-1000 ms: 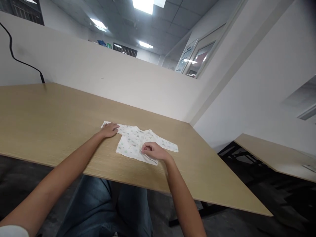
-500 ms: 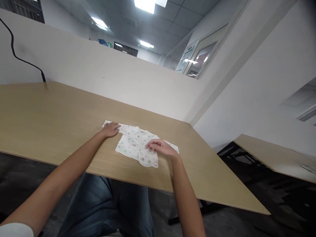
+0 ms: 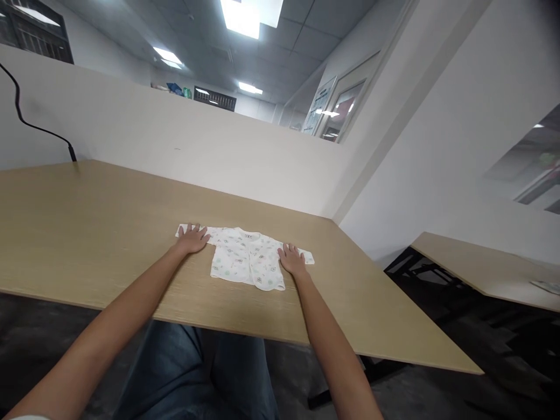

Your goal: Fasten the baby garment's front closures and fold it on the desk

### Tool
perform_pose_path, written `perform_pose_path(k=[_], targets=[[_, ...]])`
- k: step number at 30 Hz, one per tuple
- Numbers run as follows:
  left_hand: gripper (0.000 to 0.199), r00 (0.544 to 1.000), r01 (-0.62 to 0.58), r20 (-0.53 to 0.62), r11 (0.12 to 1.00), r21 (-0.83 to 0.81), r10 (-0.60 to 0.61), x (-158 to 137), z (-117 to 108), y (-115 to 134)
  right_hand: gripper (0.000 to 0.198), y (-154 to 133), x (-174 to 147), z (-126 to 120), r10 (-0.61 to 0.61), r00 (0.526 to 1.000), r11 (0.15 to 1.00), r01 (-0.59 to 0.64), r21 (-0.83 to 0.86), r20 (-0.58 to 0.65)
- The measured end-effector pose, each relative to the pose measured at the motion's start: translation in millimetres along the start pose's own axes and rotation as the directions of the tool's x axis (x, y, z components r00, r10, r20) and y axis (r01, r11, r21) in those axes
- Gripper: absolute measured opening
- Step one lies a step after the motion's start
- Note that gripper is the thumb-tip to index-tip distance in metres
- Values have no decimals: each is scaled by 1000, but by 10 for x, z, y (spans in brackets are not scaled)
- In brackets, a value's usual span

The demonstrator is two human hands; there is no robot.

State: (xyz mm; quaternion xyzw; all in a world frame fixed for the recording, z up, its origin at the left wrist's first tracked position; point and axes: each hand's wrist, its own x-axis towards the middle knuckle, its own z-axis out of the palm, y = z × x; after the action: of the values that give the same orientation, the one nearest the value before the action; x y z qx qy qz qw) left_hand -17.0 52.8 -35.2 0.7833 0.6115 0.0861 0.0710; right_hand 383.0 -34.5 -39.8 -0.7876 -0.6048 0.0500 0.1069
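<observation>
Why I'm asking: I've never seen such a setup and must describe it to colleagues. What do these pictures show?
There's no machine here: it's a person working bare-handed. Every picture comes from one camera worn on that person's head, looking forward and down. A small white printed shirt lies spread out on the table. The left hand lies over one sleeve, the right hand over the other. Both are open; neither grips anything.
</observation>
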Motion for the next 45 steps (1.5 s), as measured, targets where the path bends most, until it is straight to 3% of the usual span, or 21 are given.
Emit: perform_pose_path(k=[3,6,9,12,15,18,21,24,27,32,38,45], targets=[[66,996,-76,-52,997,13,76,-20,7,2,65,-1,65,2,-46,989,999,49,17,-141],[62,985,-126,-119,992,-18,123,-23,10,-6,64,-29,77,-12,-159,945,984,175,29,-284],[61,974,-190,-137,981,-41,183,-22,18,-10,61,-77,61,-14,-250,942,962,268,54,-223],[62,973,-226,-66,974,-31,223,-31,35,4,58,-131,32,7,-312,936,941,328,84,-161],[66,981,-193,0,981,-16,193,-42,43,14,57,-152,6,30,-248,965,963,255,86,-86],[68,985,-171,22,985,-10,171,-43,32,-15,61,-77,4,29,-54,998,997,55,48,-12],[68,988,-156,21,988,5,155,-36,8,-81,64,91,24,7,91,996,996,-91,14,-23],[68,993,-118,15,993,18,118,-28,-26,-139,68,233,42,-15,153,987,988,-153,-3,-56],[65,996,-86,-33,996,31,87,-35,-69,-148,66,253,45,-37,141,984,990,-137,41,-111],[51,979,-134,-150,990,40,138,-80,-112,-65,61,113,12,-72,20,978,993,5,122,-207],[60,992,-125,-25,992,7,125,-56,-47,-55,52,33,-42,-83,-47,991,987,65,150,-122],[63,984,-175,-14,984,-14,175,4,9,-109,53,87,0,-60,-1,978,991,28,127,-207]])
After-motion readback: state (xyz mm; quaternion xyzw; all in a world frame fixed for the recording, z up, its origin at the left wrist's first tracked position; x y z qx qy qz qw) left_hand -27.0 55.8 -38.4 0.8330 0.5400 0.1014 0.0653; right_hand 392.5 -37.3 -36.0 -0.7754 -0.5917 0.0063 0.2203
